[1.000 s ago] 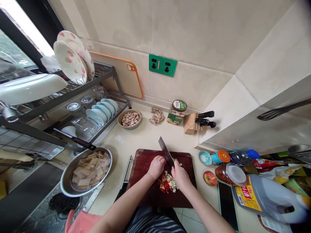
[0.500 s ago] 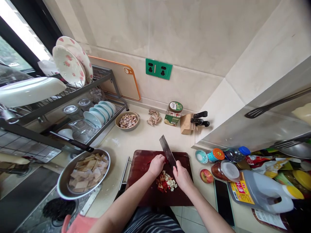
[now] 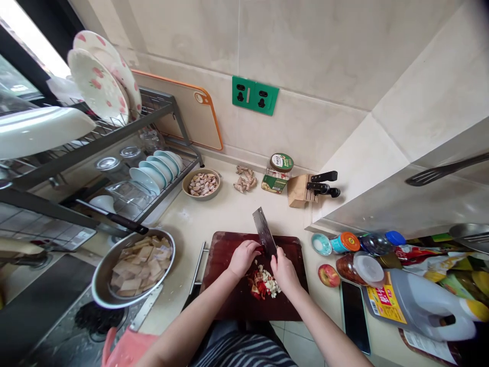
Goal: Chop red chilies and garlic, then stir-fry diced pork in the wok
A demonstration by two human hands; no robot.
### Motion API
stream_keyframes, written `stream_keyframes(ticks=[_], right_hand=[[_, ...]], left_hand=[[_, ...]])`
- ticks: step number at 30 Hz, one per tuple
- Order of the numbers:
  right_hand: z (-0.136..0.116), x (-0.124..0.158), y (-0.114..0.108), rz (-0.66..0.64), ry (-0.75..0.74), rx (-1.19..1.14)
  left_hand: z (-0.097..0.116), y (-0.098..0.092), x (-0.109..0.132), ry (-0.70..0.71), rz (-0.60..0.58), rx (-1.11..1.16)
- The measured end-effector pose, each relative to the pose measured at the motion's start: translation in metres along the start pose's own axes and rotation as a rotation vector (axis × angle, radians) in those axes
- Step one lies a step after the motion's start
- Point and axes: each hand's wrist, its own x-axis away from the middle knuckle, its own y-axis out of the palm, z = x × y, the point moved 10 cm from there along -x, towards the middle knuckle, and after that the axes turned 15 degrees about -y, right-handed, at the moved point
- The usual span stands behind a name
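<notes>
My right hand (image 3: 285, 268) grips a cleaver (image 3: 264, 232) by its handle, the blade upright over the dark red-brown cutting board (image 3: 221, 255) and slanting away to the upper left. Just left of the blade, my left hand (image 3: 244, 258) rests on the board with its fingers curled and pressed down. A sliver of red pepper (image 3: 261, 249) shows at its fingertips; the rest of that piece is hidden. Nearer to me lie chopped red pepper pieces (image 3: 259, 289) and a pile of chopped garlic (image 3: 272, 286), side by side.
Behind the board stand a bowl of garlic cloves (image 3: 201, 184), ginger (image 3: 245, 179), a green-lidded jar (image 3: 276, 173) and a knife block (image 3: 300, 191). At right are an apple (image 3: 329, 276), a phone (image 3: 355, 316) and a jug (image 3: 416, 303). A metal basin (image 3: 95, 285) stands left.
The view has shifted slightly. My left hand has moved a little closer to the cleaver blade, and the cleaver stays in my right hand over the board.
</notes>
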Motion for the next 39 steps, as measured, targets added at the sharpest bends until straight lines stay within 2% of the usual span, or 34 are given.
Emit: stream_keyframes(ticks=[3, 5, 7, 10, 17, 25, 29, 34, 39], right_hand=[[0.006, 0.000, 0.000, 0.019, -0.013, -0.038], [0.008, 0.000, -0.001, 0.032, -0.025, -0.059], [0.008, 0.002, -0.004, 0.043, -0.042, -0.072], [0.004, 0.007, -0.010, 0.052, -0.065, -0.069], [-0.018, 0.002, -0.013, 0.026, -0.102, -0.027], [-0.013, -0.018, 0.001, 0.047, -0.022, 0.012], [-0.006, -0.013, -0.006, 0.049, -0.033, 0.006], [-0.009, -0.002, -0.019, 0.055, -0.069, 0.003], [-0.018, -0.003, -0.016, 0.033, -0.077, 0.008]], left_hand=[[-0.010, -0.026, 0.011, -0.066, 0.080, -0.116], [-0.016, -0.034, 0.017, -0.140, 0.093, -0.194], [-0.015, -0.030, 0.020, -0.177, 0.057, -0.215], [-0.006, -0.014, 0.021, -0.160, 0.008, -0.220], [-0.003, 0.007, 0.011, -0.133, 0.020, -0.181], [-0.009, 0.006, 0.002, -0.153, 0.031, -0.105], [-0.004, 0.009, -0.002, -0.172, -0.005, -0.134], [-0.006, 0.003, -0.001, -0.187, -0.015, -0.084], [-0.013, 0.003, 0.002, -0.186, -0.016, -0.071]])
